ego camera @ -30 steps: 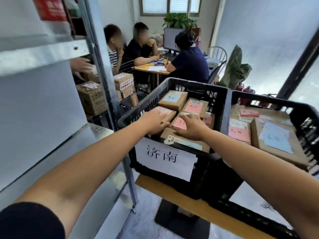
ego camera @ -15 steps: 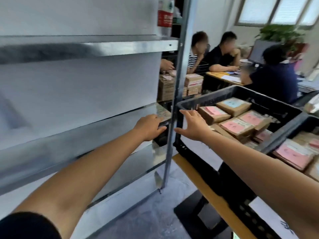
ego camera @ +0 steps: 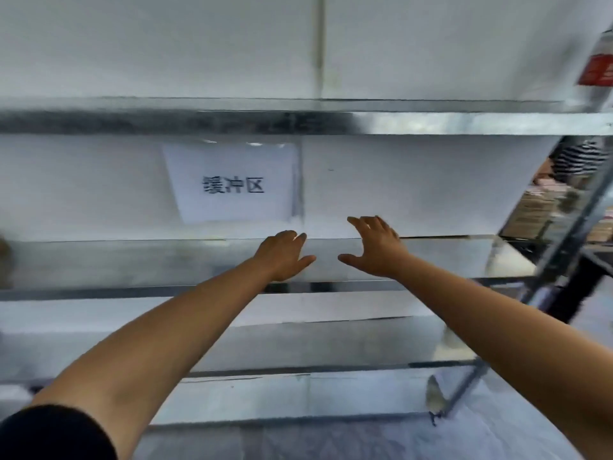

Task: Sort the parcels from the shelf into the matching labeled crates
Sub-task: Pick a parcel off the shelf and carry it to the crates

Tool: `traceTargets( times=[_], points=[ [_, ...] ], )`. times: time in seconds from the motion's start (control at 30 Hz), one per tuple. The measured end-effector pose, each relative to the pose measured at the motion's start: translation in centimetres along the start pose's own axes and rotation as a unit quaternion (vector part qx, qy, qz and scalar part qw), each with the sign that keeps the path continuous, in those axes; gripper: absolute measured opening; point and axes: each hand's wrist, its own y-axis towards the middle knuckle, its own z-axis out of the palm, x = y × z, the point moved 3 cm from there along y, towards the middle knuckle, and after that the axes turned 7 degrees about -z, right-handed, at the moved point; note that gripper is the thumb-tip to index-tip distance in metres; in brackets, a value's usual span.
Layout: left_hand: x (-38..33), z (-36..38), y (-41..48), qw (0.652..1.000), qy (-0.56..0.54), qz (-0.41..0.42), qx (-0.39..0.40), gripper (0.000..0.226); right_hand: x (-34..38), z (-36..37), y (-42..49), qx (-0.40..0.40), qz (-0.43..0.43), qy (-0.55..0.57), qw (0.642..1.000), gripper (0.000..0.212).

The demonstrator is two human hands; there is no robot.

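We're facing the grey galvanised metal shelf rack (ego camera: 431, 122), its boards running long-ways from left to right across the whole frame. Taped to the white back wall, centre-left, is a white paper sign (ego camera: 232, 180) printed in black: 缓冲区. It sits square and upright just above the middle board.

Both arms reach to that middle board, just below the sign. Our left hand (ego camera: 282, 257) is palm down, fingers loose and pointing away, holding nothing; we cannot tell whether it touches the metal. Our right hand (ego camera: 376, 250), just beside it, is splayed wide with the thumb out, also holding nothing.

In the upper right corner is a red label (ego camera: 597, 69), its writing too smeared to read. Past the slanted steel upright (ego camera: 564, 254) at mid-right are blurred stacked brown cartons (ego camera: 544, 210). A brown smudge (ego camera: 4, 257) sits at the far left edge; we cannot identify it.
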Motion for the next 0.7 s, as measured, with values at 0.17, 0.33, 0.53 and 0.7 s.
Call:
traceTargets(
  times=[0.17,0.33,0.53,0.7],
  points=[
    [13.5,-0.5,-3.7,0.997,0.023,-0.077,-0.002,0.064,12.9,5.1,6.0,0.007,-0.061,0.048,0.997,0.086],
    [25.5,0.9,-9.8,0.984,0.021,-0.178,0.014,0.064,25.0,9.5,10.7,0.031,-0.129,0.095,0.987,0.086],
    [37.1,1.1,-17.8,0.950,0.015,-0.310,0.031,0.062,38.7,12.7,14.4,0.064,-0.223,0.137,0.963,0.084],
    [44.6,1.6,-23.0,0.912,0.007,-0.407,0.040,0.063,48.0,15.1,17.2,0.097,-0.291,0.178,0.935,0.084]
  ],
)
